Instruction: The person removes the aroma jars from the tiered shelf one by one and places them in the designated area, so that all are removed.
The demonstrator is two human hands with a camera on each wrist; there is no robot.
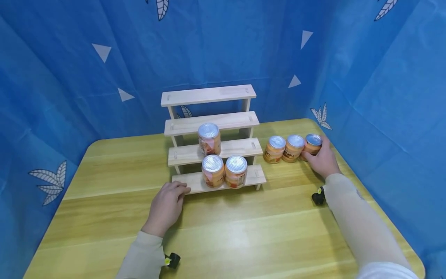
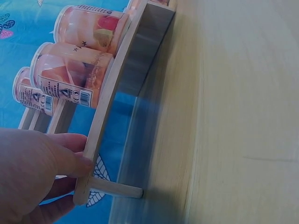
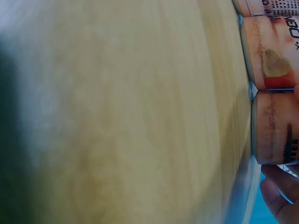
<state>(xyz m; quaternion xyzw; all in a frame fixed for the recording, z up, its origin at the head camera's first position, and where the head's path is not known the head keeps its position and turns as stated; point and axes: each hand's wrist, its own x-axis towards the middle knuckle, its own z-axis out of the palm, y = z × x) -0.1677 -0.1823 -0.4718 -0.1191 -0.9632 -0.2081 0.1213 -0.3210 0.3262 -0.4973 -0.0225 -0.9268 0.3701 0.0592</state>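
Observation:
A wooden four-step display stand [image 1: 209, 94] stands on the table. My left hand [image 1: 168, 207] holds the left end of its lowest step; in the left wrist view, the fingers [image 2: 70, 163] wrap that end. Two orange-labelled cans with silver lids, a left can [image 1: 213, 172] and a right can [image 1: 236, 173], sit side by side on this step. A third can [image 1: 209, 139] is one step up. To the stand's right, my right hand [image 1: 325, 161] grips the outermost can [image 3: 275, 128] of a row of three, thumb on its near side and fingers on its right.
The row's other cans, a left can [image 1: 274, 150] and a middle can [image 1: 293, 149], stand close together beside the gripped one. Blue patterned cloth [image 1: 216, 46] hangs behind the yellow wood-grain table [image 1: 115, 170] and along its sides.

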